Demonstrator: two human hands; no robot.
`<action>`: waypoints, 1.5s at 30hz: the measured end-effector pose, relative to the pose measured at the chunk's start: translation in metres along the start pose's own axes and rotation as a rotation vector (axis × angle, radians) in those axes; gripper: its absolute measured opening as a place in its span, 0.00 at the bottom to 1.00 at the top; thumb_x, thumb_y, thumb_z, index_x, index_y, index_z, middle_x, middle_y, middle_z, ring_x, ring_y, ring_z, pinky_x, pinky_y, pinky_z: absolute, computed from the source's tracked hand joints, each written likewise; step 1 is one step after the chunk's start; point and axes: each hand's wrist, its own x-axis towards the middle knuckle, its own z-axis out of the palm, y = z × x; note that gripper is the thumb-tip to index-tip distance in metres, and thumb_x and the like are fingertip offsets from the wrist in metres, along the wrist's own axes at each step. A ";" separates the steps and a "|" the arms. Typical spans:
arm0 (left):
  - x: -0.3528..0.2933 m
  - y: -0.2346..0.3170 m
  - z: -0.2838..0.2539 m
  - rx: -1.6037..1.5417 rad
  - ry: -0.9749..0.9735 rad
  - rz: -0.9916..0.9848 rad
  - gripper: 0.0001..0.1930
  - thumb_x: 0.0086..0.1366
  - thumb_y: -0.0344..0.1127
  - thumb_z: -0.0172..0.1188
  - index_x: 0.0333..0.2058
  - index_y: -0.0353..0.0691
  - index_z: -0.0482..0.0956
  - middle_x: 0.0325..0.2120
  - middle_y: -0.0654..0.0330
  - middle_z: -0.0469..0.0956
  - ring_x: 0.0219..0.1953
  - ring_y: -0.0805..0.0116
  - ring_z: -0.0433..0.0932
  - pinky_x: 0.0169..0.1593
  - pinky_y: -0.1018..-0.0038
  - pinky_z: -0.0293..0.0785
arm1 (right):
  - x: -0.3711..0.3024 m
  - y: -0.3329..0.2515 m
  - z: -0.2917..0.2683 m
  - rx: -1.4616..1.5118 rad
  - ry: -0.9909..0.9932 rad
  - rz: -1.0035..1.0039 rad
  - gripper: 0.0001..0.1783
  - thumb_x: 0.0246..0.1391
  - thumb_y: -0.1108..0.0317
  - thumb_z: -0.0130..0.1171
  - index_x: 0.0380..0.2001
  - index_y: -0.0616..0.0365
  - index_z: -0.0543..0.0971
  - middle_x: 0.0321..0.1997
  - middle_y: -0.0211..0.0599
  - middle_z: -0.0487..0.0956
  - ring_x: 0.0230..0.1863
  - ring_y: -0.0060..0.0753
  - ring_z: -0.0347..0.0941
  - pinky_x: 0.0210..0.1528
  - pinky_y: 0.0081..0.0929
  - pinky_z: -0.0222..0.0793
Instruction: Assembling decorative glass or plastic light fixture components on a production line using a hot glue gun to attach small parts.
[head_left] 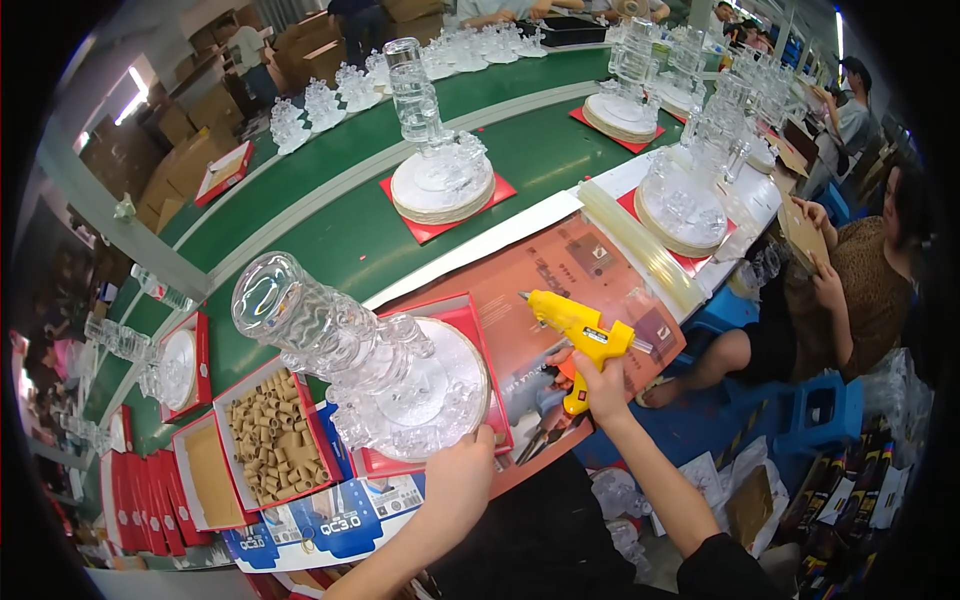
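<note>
My right hand [600, 385] is wrapped round the handle of a yellow glue gun [580, 328], whose nozzle points up and left over the table. With its fingers curled at the near rim of a round white base [462, 375], my left hand [462, 462] grips that edge. On this base stands a tall clear plastic tower [330, 320] with wavy stacked tiers, leaning left in the view. Small clear pieces surround its foot. Beneath lies a red box lid [500, 425]. My left fingertips are partly hidden by the rim.
Left of the base, a red box holds short cardboard tubes [280, 440], beside stacked red boxes [145, 505]. More clear towers on round bases [440, 185] stand along the green conveyor [530, 150]. A person [850, 270] sits at the right holding cardboard, near a blue stool [825, 410].
</note>
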 end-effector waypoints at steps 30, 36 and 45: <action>0.009 -0.003 -0.012 0.025 -0.139 0.111 0.05 0.53 0.28 0.59 0.30 0.38 0.74 0.25 0.51 0.79 0.28 0.50 0.80 0.30 0.59 0.75 | -0.003 -0.001 0.002 -0.019 -0.010 0.035 0.15 0.59 0.71 0.51 0.48 0.66 0.70 0.36 0.41 0.80 0.28 0.24 0.77 0.32 0.20 0.76; 0.006 -0.011 -0.009 0.024 -0.085 0.152 0.03 0.54 0.30 0.57 0.27 0.37 0.76 0.22 0.52 0.78 0.26 0.53 0.81 0.30 0.62 0.78 | -0.002 0.000 0.009 -0.015 0.004 0.058 0.14 0.59 0.72 0.51 0.48 0.63 0.70 0.36 0.41 0.81 0.27 0.23 0.76 0.31 0.20 0.76; 0.007 -0.005 0.002 -0.055 -0.152 0.064 0.04 0.53 0.32 0.57 0.27 0.43 0.81 0.25 0.51 0.80 0.30 0.53 0.81 0.35 0.59 0.76 | 0.001 0.066 -0.031 -0.165 0.195 -0.106 0.15 0.60 0.68 0.53 0.48 0.58 0.66 0.34 0.39 0.81 0.23 0.24 0.75 0.24 0.18 0.70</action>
